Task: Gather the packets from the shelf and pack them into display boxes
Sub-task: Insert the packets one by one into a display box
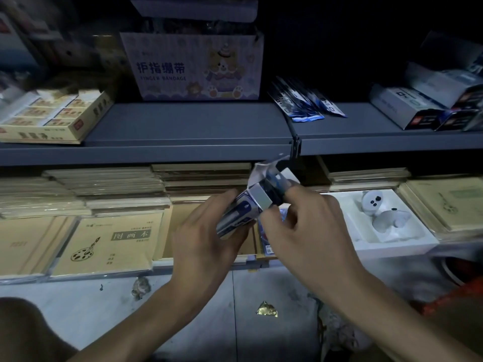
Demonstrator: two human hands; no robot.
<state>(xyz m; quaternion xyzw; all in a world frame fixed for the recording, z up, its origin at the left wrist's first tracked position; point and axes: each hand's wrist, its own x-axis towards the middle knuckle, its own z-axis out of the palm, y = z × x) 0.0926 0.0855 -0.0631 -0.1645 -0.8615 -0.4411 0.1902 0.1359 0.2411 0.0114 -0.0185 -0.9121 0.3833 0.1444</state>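
Note:
A small blue and white display box [245,207] is held tilted in front of the lower shelf, its white end flaps [264,168] standing open at the top. My left hand [206,236] grips the box's lower body. My right hand [300,226] pinches the open upper end, where dark packets [274,190] show inside. More blue and white packets [303,103] lie fanned out on the grey upper shelf [188,126], above and to the right of my hands. Another blue packet [268,244] lies under my right hand, mostly hidden.
On the upper shelf stand a finger bandage carton [193,66], a yellow tray of small boxes [52,116] at left and white boxes [423,103] at right. Below are tan sketchbooks [109,244], stacked pads and a white tray with toy figures [379,218]. A foil scrap [266,309] lies on the floor.

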